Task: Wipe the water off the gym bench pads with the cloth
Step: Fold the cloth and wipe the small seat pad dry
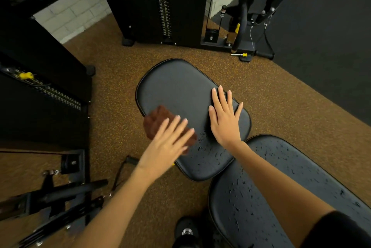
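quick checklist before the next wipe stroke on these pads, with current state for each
1. Cloth under the left hand: ok, flat fingers press it on the seat pad.
2. Right hand steadying the seat pad: ok, flat on it, apart from the cloth.
3. Far half of the seat pad dry: ok, no drops show.
4. Near end of the seat pad dry: not ok, drops remain.
5. Back pad dry: not ok, drops all over.
6. Cloth soaked or not: cannot tell.
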The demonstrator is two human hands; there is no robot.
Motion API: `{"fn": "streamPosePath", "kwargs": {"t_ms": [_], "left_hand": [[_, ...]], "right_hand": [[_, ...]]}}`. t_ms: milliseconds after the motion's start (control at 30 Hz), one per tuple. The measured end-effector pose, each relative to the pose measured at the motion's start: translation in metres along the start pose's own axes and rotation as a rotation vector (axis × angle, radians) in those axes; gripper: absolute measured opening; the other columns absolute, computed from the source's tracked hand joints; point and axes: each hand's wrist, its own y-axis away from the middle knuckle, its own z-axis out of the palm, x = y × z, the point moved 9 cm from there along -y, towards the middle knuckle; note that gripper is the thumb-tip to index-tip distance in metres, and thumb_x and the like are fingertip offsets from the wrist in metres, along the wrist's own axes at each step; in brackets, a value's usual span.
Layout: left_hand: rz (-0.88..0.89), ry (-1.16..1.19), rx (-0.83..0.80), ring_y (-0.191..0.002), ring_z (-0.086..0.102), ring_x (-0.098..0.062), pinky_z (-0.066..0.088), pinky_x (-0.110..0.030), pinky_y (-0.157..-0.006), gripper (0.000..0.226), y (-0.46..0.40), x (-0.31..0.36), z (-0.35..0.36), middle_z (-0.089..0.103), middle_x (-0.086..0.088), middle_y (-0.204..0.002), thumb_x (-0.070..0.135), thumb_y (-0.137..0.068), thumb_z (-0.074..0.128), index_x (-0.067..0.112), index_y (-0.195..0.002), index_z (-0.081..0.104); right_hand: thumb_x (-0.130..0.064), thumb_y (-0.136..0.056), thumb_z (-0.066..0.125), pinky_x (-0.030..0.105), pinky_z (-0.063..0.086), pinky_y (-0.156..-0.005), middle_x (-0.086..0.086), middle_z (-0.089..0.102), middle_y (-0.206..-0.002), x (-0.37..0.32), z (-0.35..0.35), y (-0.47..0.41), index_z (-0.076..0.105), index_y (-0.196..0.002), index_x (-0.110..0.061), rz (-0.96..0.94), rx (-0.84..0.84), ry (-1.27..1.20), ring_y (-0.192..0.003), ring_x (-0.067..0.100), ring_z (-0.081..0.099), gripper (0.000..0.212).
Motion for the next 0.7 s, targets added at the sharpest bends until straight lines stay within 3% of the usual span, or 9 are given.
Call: {"fn": "streamPosePath", "kwargs": {"t_ms": [133, 267, 333, 467, 567, 633, 700], "left_hand": [[0.105, -0.079, -0.043, -0.143, 0.024, -0.031, 0.016, -0.047, -0.116, 0.054, 0.001, -0.014, 0.004, 0.029, -0.014, -0.153, 0.034, -0.098, 0.024, 0.016, -0.148, 0.028], [-0.23, -0.038, -0.02, -0.143, 0.022, -0.036, 0.017, -0.052, -0.117, 0.052, -0.031, -0.066, -0.009, 0.031, -0.016, -0.152, 0.033, -0.099, 0.024, 0.016, -0.148, 0.031], [-0.276, -0.009, 0.012, -0.143, 0.019, -0.036, 0.018, -0.053, -0.116, 0.053, -0.035, -0.055, -0.01, 0.03, -0.016, -0.153, 0.033, -0.1, 0.02, 0.013, -0.148, 0.029], [0.024, 0.028, -0.048, -0.144, 0.019, -0.031, 0.015, -0.05, -0.117, 0.053, -0.008, 0.027, 0.006, 0.026, -0.012, -0.154, 0.036, -0.1, 0.027, 0.014, -0.148, 0.027], [0.183, 0.007, -0.078, -0.144, 0.02, -0.026, 0.012, -0.044, -0.118, 0.063, 0.002, 0.032, 0.006, 0.026, -0.01, -0.154, 0.048, -0.095, 0.038, 0.015, -0.148, 0.026], [0.104, -0.002, -0.054, -0.145, 0.016, -0.029, 0.012, -0.049, -0.117, 0.067, -0.003, 0.003, -0.002, 0.021, -0.012, -0.156, 0.056, -0.09, 0.046, 0.021, -0.145, 0.033], [-0.087, 0.075, -0.034, -0.146, 0.01, -0.035, 0.01, -0.055, -0.116, 0.06, -0.007, -0.035, -0.009, 0.015, -0.018, -0.157, 0.055, -0.089, 0.045, 0.027, -0.141, 0.041]], "right_hand": [[-0.034, -0.107, 0.026, 0.056, -0.013, -0.117, -0.01, -0.001, -0.163, 0.0, -0.002, -0.001, 0.008, -0.156, -0.029, 0.0, -0.018, -0.005, -0.15, 0.016, -0.012, 0.052], [-0.035, -0.107, 0.025, 0.055, -0.014, -0.117, -0.011, -0.001, -0.163, -0.001, -0.001, -0.001, 0.008, -0.156, -0.029, -0.005, -0.017, -0.011, -0.15, 0.016, -0.012, 0.052], [-0.036, -0.107, 0.024, 0.054, -0.015, -0.117, -0.01, -0.002, -0.163, -0.001, -0.001, -0.001, 0.007, -0.156, -0.029, -0.004, -0.019, -0.009, -0.15, 0.016, -0.012, 0.052], [-0.035, -0.107, 0.024, 0.054, -0.015, -0.116, -0.01, -0.002, -0.163, 0.0, 0.0, 0.0, 0.007, -0.156, -0.029, 0.001, -0.023, 0.004, -0.15, 0.017, -0.012, 0.052], [-0.035, -0.107, 0.026, 0.055, -0.015, -0.116, -0.01, -0.001, -0.164, 0.0, -0.001, -0.001, 0.008, -0.156, -0.029, 0.0, -0.028, -0.001, -0.15, 0.018, -0.012, 0.053], [-0.035, -0.107, 0.026, 0.055, -0.014, -0.116, -0.01, -0.001, -0.164, -0.001, -0.001, 0.0, 0.007, -0.156, -0.029, -0.001, -0.029, -0.001, -0.15, 0.018, -0.011, 0.053], [-0.035, -0.107, 0.026, 0.055, -0.014, -0.117, -0.009, -0.001, -0.164, 0.0, -0.001, -0.001, 0.007, -0.156, -0.029, 0.001, -0.031, 0.0, -0.15, 0.018, -0.011, 0.053]]}}
